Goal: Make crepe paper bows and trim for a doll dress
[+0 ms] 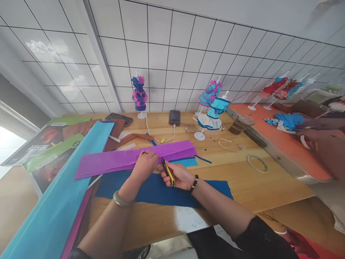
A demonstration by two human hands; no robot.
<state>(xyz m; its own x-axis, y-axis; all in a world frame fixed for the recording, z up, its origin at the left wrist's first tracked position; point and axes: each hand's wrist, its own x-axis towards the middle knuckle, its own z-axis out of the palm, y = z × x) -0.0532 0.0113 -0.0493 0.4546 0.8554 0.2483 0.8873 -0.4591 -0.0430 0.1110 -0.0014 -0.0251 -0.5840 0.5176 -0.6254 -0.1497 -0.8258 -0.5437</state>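
Note:
A folded strip of purple paper [107,160] lies across the wooden table. My left hand [145,165] presses on it near its middle, fingers bent together over the paper. Just to the right, my right hand [178,175] is wrapped round a yellow and black utility knife [169,173], whose tip points at the purple paper. Beneath my wrists is a dark blue sheet [153,189]. A light blue piece [188,162] shows behind my right hand. On the left, a long turquoise sheet [59,190] runs diagonally, partly under the purple strip.
Small dressed stands [139,94] [214,109] are along the tiled wall. A power bank [174,117] with a white cable, a phone [119,118], a cup [241,124] and a tape roll [258,163] lie around. Another person's arm [323,144] is at the orange table [304,158].

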